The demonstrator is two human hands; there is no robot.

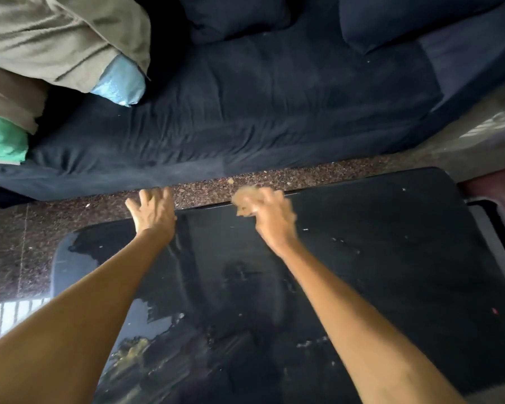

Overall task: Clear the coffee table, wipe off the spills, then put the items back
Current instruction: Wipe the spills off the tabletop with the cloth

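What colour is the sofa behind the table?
The fabric sofa is dark navy blue, seen in the head view.

At the far edge of the black table [391, 258], the right hand [274, 217] grips a blurred brownish cloth [245, 199]. The left hand [153, 212] is open there, fingers [146, 196] spread.

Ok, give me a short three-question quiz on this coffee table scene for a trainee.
1. True or false: the right hand grips a tan cloth.
2. The left hand is: A) holding a cup, B) open at the far edge of the coffee table, C) out of view.
3. Fill in: beyond the table stands a dark ___.

Key: 1 true; 2 B; 3 sofa.
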